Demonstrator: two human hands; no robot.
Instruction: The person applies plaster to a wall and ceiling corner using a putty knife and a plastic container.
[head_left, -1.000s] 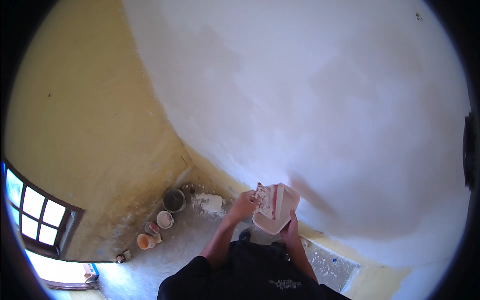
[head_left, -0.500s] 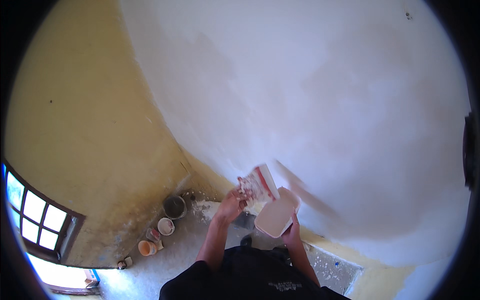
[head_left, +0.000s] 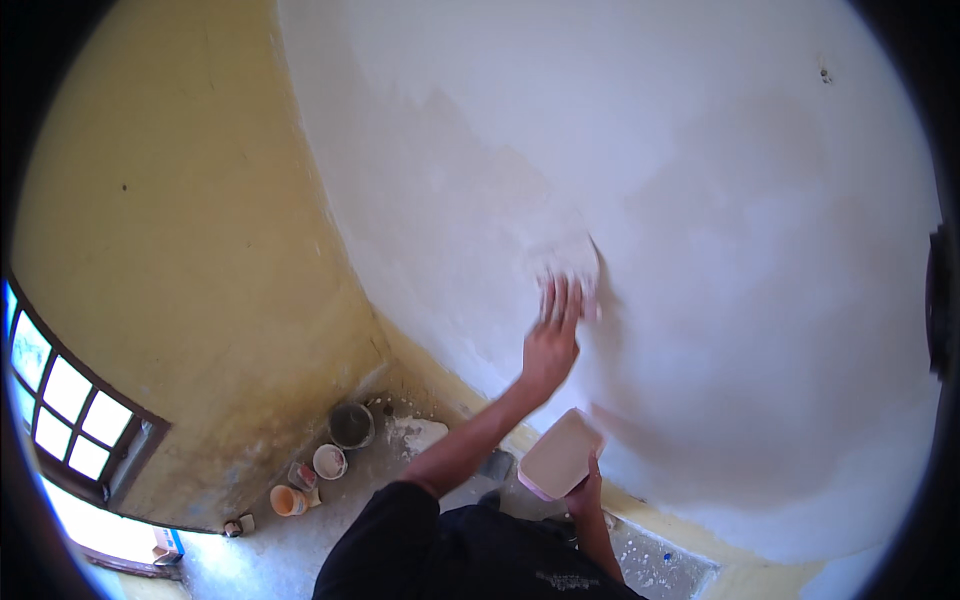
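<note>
My left hand (head_left: 551, 335) grips a wide, pale, plaster-smeared scraper (head_left: 565, 258), pressing its blade against the white-coated wall (head_left: 740, 240) with fingers extended along its back. The scraper casts a shadow to its right. Lower down, my right hand (head_left: 585, 490) holds a pale pink rectangular tray (head_left: 553, 452) of beige paste by its right side, with the thumb at the rim.
A yellow wall (head_left: 170, 230) meets the coated wall at left, with a dark-framed window (head_left: 70, 395) low in it. On the concrete floor (head_left: 350, 510) stand several containers: a dark bucket (head_left: 351, 425), a white tub (head_left: 329, 461), an orange pot (head_left: 287, 500).
My left hand has lifted the scraper from over the tray up and to the right onto the wall. My right hand and the tray have moved slightly down.
</note>
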